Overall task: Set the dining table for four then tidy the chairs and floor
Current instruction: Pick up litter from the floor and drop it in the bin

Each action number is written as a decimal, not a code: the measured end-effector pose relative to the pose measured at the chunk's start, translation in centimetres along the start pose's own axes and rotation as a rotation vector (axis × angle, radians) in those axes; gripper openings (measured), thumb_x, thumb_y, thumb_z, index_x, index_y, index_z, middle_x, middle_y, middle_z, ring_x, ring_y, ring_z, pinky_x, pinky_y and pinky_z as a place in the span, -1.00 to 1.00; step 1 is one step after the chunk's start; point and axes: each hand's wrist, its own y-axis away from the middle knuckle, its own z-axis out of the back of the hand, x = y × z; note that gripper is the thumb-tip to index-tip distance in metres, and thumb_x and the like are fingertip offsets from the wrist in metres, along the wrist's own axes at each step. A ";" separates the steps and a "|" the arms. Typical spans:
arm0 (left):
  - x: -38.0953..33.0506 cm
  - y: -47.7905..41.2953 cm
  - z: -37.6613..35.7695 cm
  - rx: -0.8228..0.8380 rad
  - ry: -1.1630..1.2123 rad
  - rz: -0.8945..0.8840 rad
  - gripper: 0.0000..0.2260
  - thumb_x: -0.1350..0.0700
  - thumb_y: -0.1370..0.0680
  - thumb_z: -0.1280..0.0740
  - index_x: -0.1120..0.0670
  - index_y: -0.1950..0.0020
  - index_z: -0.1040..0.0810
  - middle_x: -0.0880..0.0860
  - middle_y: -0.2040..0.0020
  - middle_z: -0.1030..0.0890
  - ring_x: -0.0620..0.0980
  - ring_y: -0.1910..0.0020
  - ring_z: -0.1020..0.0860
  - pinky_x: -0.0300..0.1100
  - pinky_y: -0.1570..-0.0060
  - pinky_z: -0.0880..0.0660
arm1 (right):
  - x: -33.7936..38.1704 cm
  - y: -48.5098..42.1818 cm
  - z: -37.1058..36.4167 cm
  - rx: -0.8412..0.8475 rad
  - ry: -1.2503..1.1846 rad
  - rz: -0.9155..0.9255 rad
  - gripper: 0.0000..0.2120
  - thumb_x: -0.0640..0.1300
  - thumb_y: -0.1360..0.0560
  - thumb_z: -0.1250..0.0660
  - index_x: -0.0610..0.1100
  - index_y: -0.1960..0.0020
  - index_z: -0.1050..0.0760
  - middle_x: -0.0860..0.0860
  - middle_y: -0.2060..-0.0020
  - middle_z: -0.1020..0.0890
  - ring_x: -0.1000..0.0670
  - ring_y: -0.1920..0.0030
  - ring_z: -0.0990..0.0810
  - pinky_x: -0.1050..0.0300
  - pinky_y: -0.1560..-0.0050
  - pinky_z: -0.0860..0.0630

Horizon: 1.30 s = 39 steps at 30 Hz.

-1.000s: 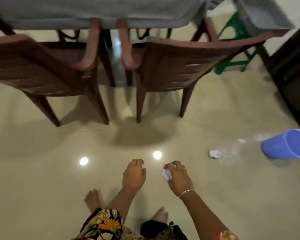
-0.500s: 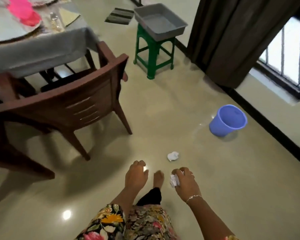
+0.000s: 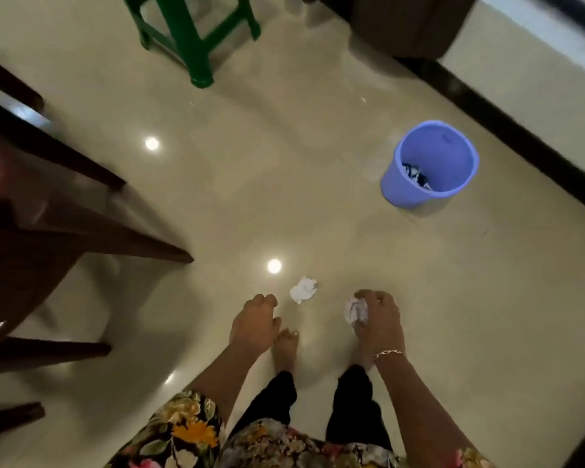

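Observation:
My right hand (image 3: 380, 319) is closed around a crumpled white paper ball (image 3: 355, 310), held low over the glossy floor. A second crumpled white paper (image 3: 303, 289) lies on the tiles just ahead of my feet, between my two hands. My left hand (image 3: 254, 324) hangs beside it with fingers loosely curled and nothing in it. A blue plastic bin (image 3: 429, 163) stands upright to the far right, with some dark and white scraps at its bottom.
Dark brown chair legs (image 3: 81, 238) fill the left side. A green plastic stool (image 3: 190, 32) stands at the top. A dark curtain (image 3: 402, 25) and black skirting (image 3: 520, 130) run along the right. My bare feet (image 3: 286, 346) stand near the lower middle.
My view has turned right and tilted down, away from the table and chairs. The loose paper and blue bin now sit closer to me. My right hand still holds its paper ball.

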 end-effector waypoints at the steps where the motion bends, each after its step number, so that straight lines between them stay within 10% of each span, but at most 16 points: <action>1: -0.3 -2.2 -1.0 0.024 -0.026 -0.004 -0.68 0.06 -0.59 -0.20 0.08 -0.33 -0.36 0.06 -0.26 -0.42 0.03 -0.26 -0.40 -0.12 -0.14 -0.40 | -0.5 -2.0 -1.2 -0.021 -0.052 -0.025 -0.56 -0.32 -0.38 -0.30 -0.11 -0.25 -0.45 -0.15 -0.20 -0.39 -0.20 -0.18 -0.42 0.01 -0.17 -0.34; 12: 1.0 -23.3 -17.7 0.136 -0.185 -0.022 -0.49 0.11 -0.54 -0.27 0.05 -0.46 -0.19 0.08 -0.34 -0.30 0.06 -0.26 -0.35 -0.10 -0.06 -0.45 | -9.8 -19.1 -18.1 0.031 -0.159 -0.037 -0.54 -0.36 -0.34 -0.34 -0.12 -0.21 -0.47 -0.13 -0.16 -0.42 -0.18 -0.13 -0.43 0.30 0.10 -0.10; 18: 1.9 -30.3 -25.3 0.041 -0.333 -0.140 -0.17 -0.02 -0.33 -0.52 -0.11 -0.37 0.01 0.20 -0.36 -0.33 0.16 -0.23 -0.41 -0.05 0.14 -0.53 | -12.5 -24.6 -23.4 -0.012 -0.196 -0.007 -0.54 -0.37 -0.29 -0.38 -0.15 -0.17 -0.50 -0.16 -0.13 -0.44 -0.20 -0.12 -0.45 0.11 -0.11 -0.30; 22: 1.5 -32.8 -27.8 0.037 -0.308 -0.114 -0.37 0.11 -0.45 -0.39 -0.12 -0.39 -0.12 0.17 -0.38 -0.25 0.14 -0.24 -0.34 0.00 0.08 -0.52 | -13.5 -26.6 -24.2 -0.039 -0.196 0.003 -0.54 -0.35 -0.32 -0.37 -0.13 -0.20 -0.48 -0.14 -0.17 -0.41 -0.16 -0.16 -0.42 0.20 -0.11 -0.26; 39: -13.2 -17.9 -8.8 -0.017 0.043 -0.067 -0.65 0.14 -0.51 -0.28 0.00 -0.29 -0.36 0.06 -0.15 -0.33 0.05 -0.08 -0.45 -0.16 0.10 -0.45 | -11.5 -16.7 -0.5 -0.053 -0.248 -0.035 -0.55 -0.38 -0.35 -0.30 -0.13 -0.21 -0.48 -0.12 -0.19 -0.39 -0.19 -0.17 -0.40 0.19 0.02 -0.25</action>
